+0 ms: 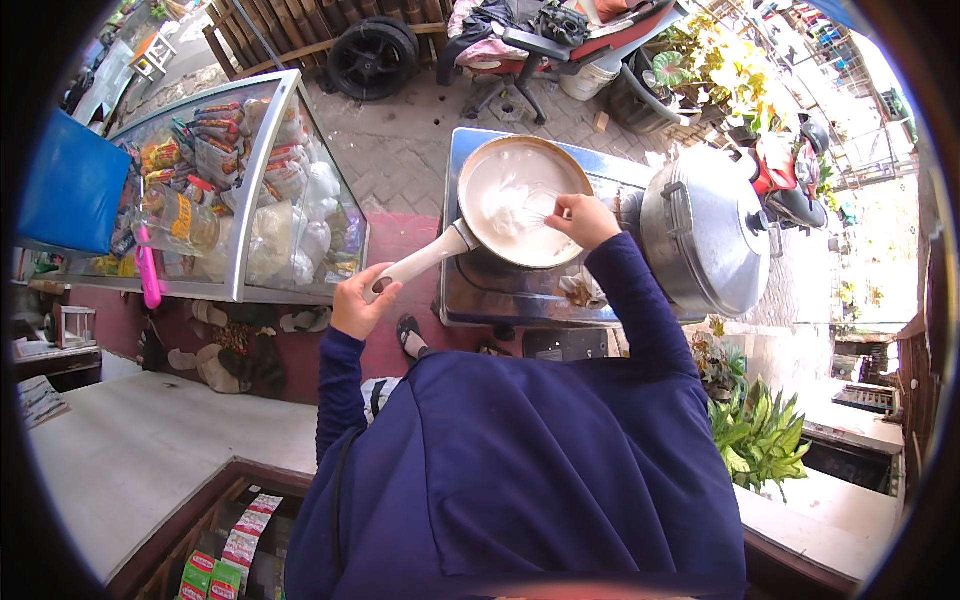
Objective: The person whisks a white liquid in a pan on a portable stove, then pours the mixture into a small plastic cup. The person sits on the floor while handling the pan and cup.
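A frying pan [505, 160] of pale, creamy liquid sits on a steel two-burner stove [510, 300]. My left hand [360, 305] grips the white handle [420, 258] at the pan's left. My right hand [585, 222] is closed on a wire whisk [544, 210], whose wires dip into the liquid on the pan's right side. A large lidded aluminium pot [700, 240] stands on the stove just right of my right hand.
A glass case [240, 288] of packets stands at left, beside a blue box [70, 180]. Black wheels [370, 60], an office chair [510, 70] and plants [690, 60] are behind the stove. A red motorbike [775, 170] stands at right; a white counter [140, 430] is lower left.
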